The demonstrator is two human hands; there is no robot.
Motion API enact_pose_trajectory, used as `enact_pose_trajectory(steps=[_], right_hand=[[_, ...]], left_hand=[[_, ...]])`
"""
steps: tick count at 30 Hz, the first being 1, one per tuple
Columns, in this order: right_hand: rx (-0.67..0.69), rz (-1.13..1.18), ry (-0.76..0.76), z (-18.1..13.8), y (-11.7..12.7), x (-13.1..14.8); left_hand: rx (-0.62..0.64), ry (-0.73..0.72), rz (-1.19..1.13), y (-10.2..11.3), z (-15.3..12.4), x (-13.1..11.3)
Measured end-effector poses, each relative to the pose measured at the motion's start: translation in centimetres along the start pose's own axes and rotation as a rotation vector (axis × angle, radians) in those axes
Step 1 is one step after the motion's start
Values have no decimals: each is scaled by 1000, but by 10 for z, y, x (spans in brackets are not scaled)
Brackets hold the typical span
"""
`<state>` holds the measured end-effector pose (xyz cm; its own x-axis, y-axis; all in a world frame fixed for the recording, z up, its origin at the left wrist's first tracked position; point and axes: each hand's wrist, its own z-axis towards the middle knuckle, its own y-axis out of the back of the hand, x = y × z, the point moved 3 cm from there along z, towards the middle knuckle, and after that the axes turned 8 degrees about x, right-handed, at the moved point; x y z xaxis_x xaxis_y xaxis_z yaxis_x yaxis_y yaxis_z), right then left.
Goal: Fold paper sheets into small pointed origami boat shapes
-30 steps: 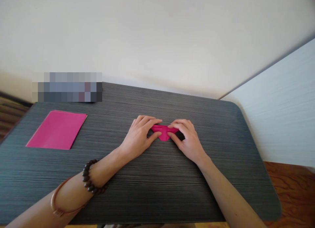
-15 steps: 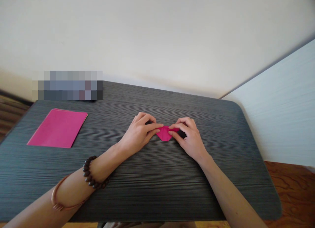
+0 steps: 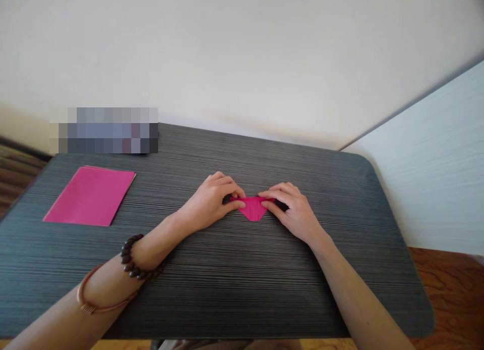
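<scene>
A small piece of folded pink paper [image 3: 253, 210] is between my two hands near the middle of the table. Its lower edge narrows to a short blunt tip, and faint creases run down its face. My left hand [image 3: 212, 201] pinches its left end, thumb on the near side and fingertips at the top edge. On the opposite end, my right hand [image 3: 294, 210] grips the paper the same way. Both ends of the paper are partly hidden by my fingers.
A stack of square pink paper sheets [image 3: 91, 196] lies at the left of the dark, grained table [image 3: 234, 284]. Behind it is a pixelated, unrecognisable object [image 3: 106, 133]. A pale wall [image 3: 242, 62] rises along the back, and a light panel [image 3: 434, 178] stands at the right.
The folded paper's top edge now looks straighter, with its near tip slightly closer to me. My left fingers have shifted and bent along the top edge; my right hand has barely moved.
</scene>
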<state>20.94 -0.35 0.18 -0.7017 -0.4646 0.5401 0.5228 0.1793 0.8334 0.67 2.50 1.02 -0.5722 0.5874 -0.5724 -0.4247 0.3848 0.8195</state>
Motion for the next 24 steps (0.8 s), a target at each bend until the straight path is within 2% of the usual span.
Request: enact_pose_trajectory(steps=[10, 19, 24], right_hand=[[30, -43, -29, 2, 1, 4], [2, -39, 70, -1, -2, 0], [8, -158, 146, -5, -1, -1]], left_hand=[[27, 6, 60, 1, 0, -2], [24, -191, 268, 0, -6, -5], [-7, -247, 392, -2, -12, -6]])
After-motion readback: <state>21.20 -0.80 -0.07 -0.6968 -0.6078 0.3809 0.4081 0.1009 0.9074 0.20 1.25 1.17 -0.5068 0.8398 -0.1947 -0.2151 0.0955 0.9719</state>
